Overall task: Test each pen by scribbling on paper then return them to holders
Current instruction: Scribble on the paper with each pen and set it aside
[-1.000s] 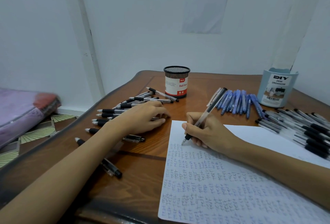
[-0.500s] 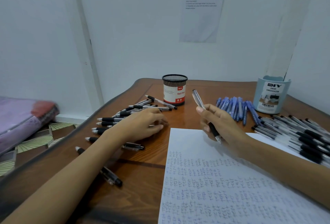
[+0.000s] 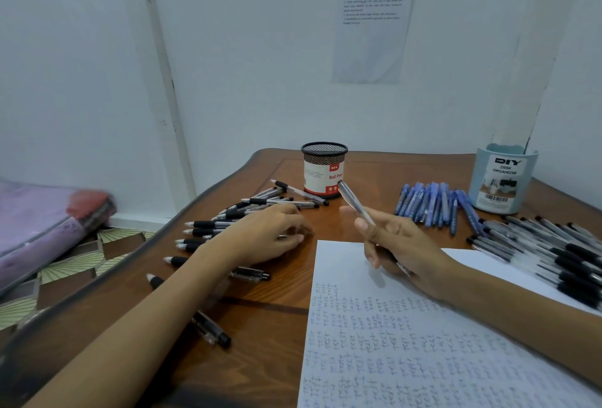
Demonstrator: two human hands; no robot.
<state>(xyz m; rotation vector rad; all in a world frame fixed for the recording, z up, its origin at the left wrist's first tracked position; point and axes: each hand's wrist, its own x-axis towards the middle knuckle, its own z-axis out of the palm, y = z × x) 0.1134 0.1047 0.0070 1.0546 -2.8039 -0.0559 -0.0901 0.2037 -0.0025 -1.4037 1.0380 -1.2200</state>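
Counting from beside the table [image 3: 260, 313]: 2 holders, 1 written sheet, 3 lots of pens. Right hand [image 3: 402, 246] pinches a clear pen [image 3: 355, 202] betw. thumb and bent fingers, above the top edge of the paper [image 3: 407, 362]. The pen's butt end tilts up toward the black mesh cup [image 3: 323, 173], and its tip points down behind the palm. Left hand [image 3: 265, 240] lies palm-down on the left pile of black-grip pens [image 3: 224, 223], approx. 15. Its fingers are bent and close together; can't tell if they pinch one. Blue pens [image 3: 433, 205], approx. a dozen, lie side by side betw. the cup and the pale blue organizer [image 3: 503, 181]. Right pile of black pens [image 3: 550, 249] is blurred and cut off at the frame edge, so no count. Both holders stand upright at the table's far side, insides hidden from this angle. Paper carries rows of small scribbles, w/ its lower part cut off. Printed sheet [image 3: 371, 36] on the wall, text too small to read. Purple bedding [image 3: 39, 222] at left, blurred.
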